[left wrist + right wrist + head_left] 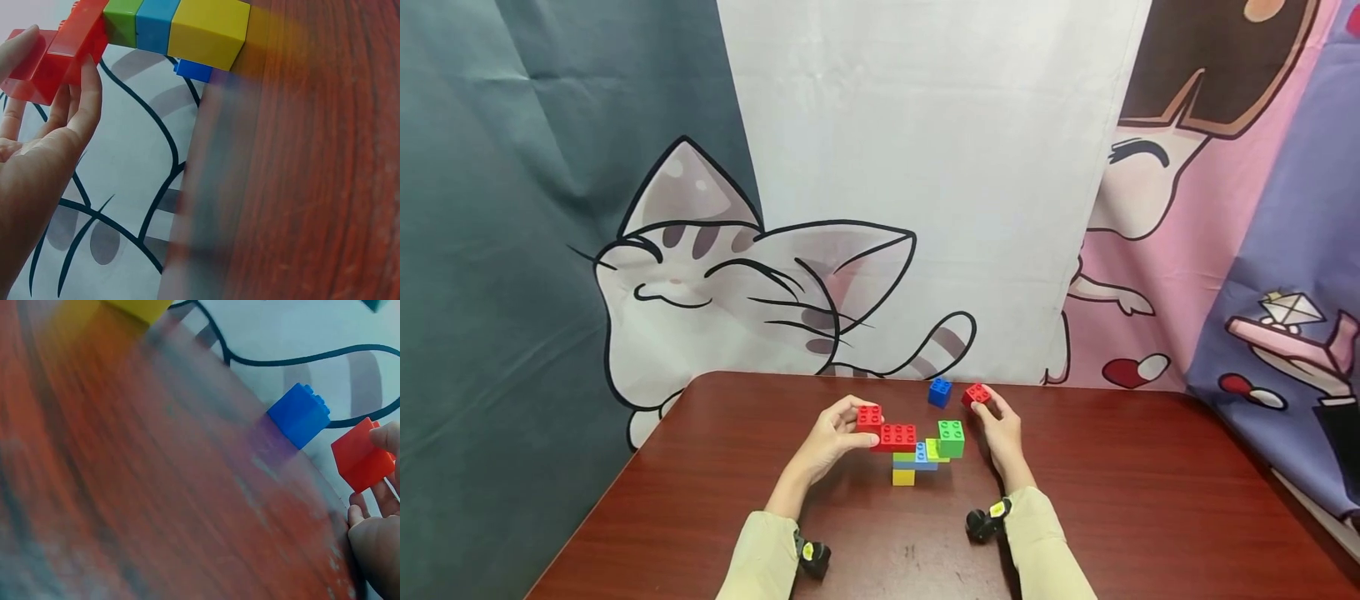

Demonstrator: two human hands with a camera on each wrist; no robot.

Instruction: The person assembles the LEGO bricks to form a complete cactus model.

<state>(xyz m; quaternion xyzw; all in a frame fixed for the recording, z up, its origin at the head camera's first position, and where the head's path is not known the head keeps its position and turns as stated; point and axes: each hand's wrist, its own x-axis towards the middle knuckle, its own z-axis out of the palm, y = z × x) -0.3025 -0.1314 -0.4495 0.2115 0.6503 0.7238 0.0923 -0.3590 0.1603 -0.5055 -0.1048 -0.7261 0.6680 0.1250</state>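
A structure of toy building bricks stands on a yellow brick (903,477), with light blue (927,465) and lime bricks above it. A long red brick (898,437) reaches out to the left and a green brick (951,438) tops the right side. My left hand (823,446) grips a square red brick (868,416) at the structure's left end, thumb in front and fingers behind. Toward the table's back edge, my right hand (1004,435) pinches a separate red brick (361,456). Just left of that brick is a loose blue brick (940,392).
The brown wooden table (700,500) ends close behind the blue brick. Beyond it hangs a cloth backdrop (925,167) printed with a cat and other cartoon figures. Small black cameras (814,557) are strapped at both wrists.
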